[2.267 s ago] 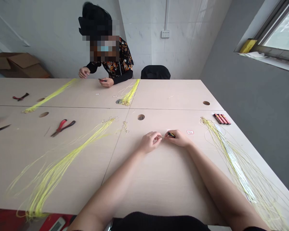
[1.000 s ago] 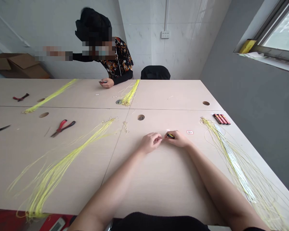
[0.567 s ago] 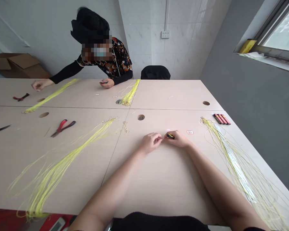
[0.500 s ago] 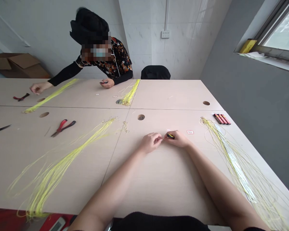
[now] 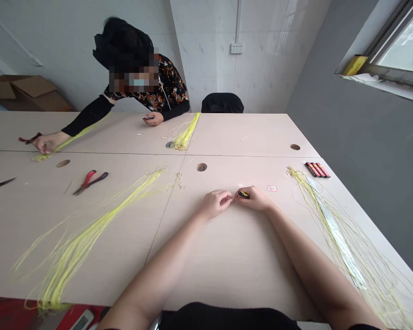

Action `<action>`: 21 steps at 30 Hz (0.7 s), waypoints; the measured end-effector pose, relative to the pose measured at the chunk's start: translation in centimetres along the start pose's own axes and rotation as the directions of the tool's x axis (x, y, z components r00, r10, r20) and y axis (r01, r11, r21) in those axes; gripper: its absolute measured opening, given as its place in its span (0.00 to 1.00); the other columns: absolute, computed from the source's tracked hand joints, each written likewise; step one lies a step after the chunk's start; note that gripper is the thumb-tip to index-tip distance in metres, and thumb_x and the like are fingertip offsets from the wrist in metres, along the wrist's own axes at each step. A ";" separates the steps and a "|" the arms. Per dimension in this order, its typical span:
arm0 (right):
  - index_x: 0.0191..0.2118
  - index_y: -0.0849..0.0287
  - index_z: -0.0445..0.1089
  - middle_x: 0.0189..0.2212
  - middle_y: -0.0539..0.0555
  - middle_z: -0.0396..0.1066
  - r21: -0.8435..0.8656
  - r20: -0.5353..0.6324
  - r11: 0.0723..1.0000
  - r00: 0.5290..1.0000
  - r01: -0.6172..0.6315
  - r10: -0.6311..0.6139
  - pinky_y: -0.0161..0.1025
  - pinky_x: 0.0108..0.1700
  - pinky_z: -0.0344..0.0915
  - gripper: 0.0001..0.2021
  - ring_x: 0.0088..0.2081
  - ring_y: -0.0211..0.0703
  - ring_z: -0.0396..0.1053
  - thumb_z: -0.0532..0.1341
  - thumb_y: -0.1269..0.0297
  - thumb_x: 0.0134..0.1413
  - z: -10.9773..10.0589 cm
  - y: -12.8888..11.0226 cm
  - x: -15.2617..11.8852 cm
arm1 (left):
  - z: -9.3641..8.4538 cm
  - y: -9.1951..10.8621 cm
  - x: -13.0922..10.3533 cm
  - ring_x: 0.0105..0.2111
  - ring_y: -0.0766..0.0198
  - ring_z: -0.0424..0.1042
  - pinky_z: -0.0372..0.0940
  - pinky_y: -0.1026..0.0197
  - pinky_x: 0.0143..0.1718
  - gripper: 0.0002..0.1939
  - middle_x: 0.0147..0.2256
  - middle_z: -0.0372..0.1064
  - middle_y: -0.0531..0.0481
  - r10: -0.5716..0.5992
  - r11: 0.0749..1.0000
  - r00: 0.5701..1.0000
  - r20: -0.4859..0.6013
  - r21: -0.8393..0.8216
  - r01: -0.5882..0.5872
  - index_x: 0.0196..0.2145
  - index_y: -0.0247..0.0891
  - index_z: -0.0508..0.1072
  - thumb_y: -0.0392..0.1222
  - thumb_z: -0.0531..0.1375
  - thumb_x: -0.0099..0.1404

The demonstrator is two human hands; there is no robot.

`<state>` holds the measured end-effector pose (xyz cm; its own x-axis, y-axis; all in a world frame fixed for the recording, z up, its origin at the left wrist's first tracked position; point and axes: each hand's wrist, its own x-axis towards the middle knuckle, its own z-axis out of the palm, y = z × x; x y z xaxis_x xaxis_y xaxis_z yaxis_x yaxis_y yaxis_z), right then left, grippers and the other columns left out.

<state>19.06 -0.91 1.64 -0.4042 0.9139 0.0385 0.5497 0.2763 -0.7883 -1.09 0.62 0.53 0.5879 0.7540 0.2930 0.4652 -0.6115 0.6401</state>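
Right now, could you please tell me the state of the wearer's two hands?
Left hand: pinched closed; anything held is too fine to tell.
Right hand: closed, holding a black-yellow object.

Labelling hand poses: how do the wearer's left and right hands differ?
The left hand shows no tool; the right hand holds a dark tool with yellow markings.
The left hand curls into a ring around a visible gap; the right hand is closed on the tool.
Both are bare, fingertips facing each other by a thin piece too small to identify.
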 end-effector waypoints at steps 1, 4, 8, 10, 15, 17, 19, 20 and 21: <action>0.31 0.62 0.72 0.27 0.50 0.70 0.000 0.001 1.000 1.000 0.002 -0.002 0.33 0.34 0.58 0.10 0.30 0.36 0.65 0.55 0.63 0.50 0.0 0.0 0.0 | 0.0 0.0 0.0 0.26 0.69 0.65 0.58 0.66 0.29 0.05 0.26 0.68 0.54 0.005 1.000 1.000 0.001 0.000 -0.005 0.29 0.39 0.70 0.37 0.56 0.62; 0.31 0.61 0.72 0.27 0.50 0.70 0.002 0.003 1.000 1.000 0.008 -0.008 0.34 0.34 0.58 0.10 0.30 0.37 0.65 0.56 0.62 0.50 0.0 0.0 0.0 | 0.0 0.1 0.0 0.26 0.69 0.65 0.57 0.66 0.29 0.04 0.26 0.67 0.54 0.003 1.000 1.000 -0.001 -0.004 -0.003 0.28 0.39 0.70 0.37 0.56 0.61; 0.30 0.61 0.72 0.26 0.50 0.69 0.001 -0.005 1.000 1.000 0.006 -0.006 0.34 0.33 0.58 0.10 0.29 0.36 0.64 0.56 0.62 0.50 0.1 0.0 0.0 | 0.0 0.0 0.0 0.26 0.69 0.65 0.57 0.67 0.29 0.04 0.25 0.67 0.54 0.006 1.000 1.000 -0.004 -0.006 -0.006 0.28 0.39 0.70 0.36 0.56 0.61; 0.30 0.62 0.72 0.25 0.50 0.68 0.005 -0.002 1.000 1.000 0.007 -0.007 0.33 0.33 0.57 0.10 0.29 0.36 0.63 0.56 0.62 0.50 0.1 0.1 0.0 | 0.0 -0.1 0.0 0.26 0.69 0.65 0.57 0.67 0.29 0.05 0.26 0.67 0.54 0.020 1.000 1.000 -0.007 -0.010 -0.020 0.28 0.39 0.70 0.36 0.56 0.61; 0.30 0.62 0.71 0.25 0.50 0.68 0.018 0.006 1.000 1.000 0.005 -0.005 0.33 0.33 0.57 0.11 0.29 0.36 0.63 0.56 0.60 0.51 0.2 0.0 0.0 | 0.0 -0.2 -0.1 0.27 0.69 0.66 0.58 0.67 0.30 0.03 0.26 0.68 0.54 0.028 0.999 1.000 -0.012 -0.019 -0.028 0.29 0.38 0.70 0.35 0.57 0.60; 0.30 0.63 0.71 0.25 0.50 0.68 0.017 0.013 1.000 1.000 0.002 -0.002 0.33 0.33 0.57 0.12 0.29 0.36 0.64 0.56 0.60 0.51 0.2 0.0 0.0 | 0.0 -0.2 -0.2 0.27 0.69 0.67 0.58 0.67 0.30 0.02 0.27 0.68 0.54 0.027 0.999 1.000 -0.015 -0.017 -0.027 0.29 0.38 0.70 0.34 0.57 0.59; 0.30 0.63 0.71 0.26 0.50 0.69 0.014 0.016 1.000 1.000 0.001 -0.001 0.32 0.33 0.57 0.12 0.29 0.36 0.64 0.55 0.60 0.52 0.2 -0.1 0.0 | 0.1 -0.2 -0.2 0.27 0.69 0.67 0.59 0.68 0.30 0.02 0.27 0.68 0.54 0.028 1.000 0.999 -0.017 -0.012 -0.028 0.29 0.38 0.69 0.33 0.57 0.58; 0.30 0.63 0.71 0.26 0.50 0.69 0.012 0.014 1.000 1.000 0.002 -0.002 0.32 0.33 0.57 0.12 0.29 0.36 0.64 0.55 0.60 0.52 0.2 -0.1 0.0 | 0.1 -0.2 -0.2 0.27 0.69 0.67 0.59 0.68 0.30 0.02 0.27 0.68 0.54 0.028 1.000 0.999 -0.017 -0.009 -0.029 0.29 0.38 0.69 0.33 0.57 0.58; 0.31 0.63 0.71 0.26 0.50 0.69 0.010 0.011 1.000 1.000 0.004 -0.004 0.32 0.33 0.57 0.12 0.29 0.35 0.64 0.55 0.60 0.52 0.2 -0.1 0.0 | 0.1 -0.2 -0.2 0.27 0.69 0.67 0.59 0.68 0.30 0.03 0.27 0.68 0.54 0.029 1.000 0.999 -0.017 -0.007 -0.029 0.29 0.38 0.69 0.33 0.57 0.58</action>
<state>18.85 -1.00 1.53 -0.4146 0.9094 0.0347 0.5406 0.2768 -0.7944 -1.22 0.57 0.23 0.5902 0.7397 0.3233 0.4434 -0.6317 0.6358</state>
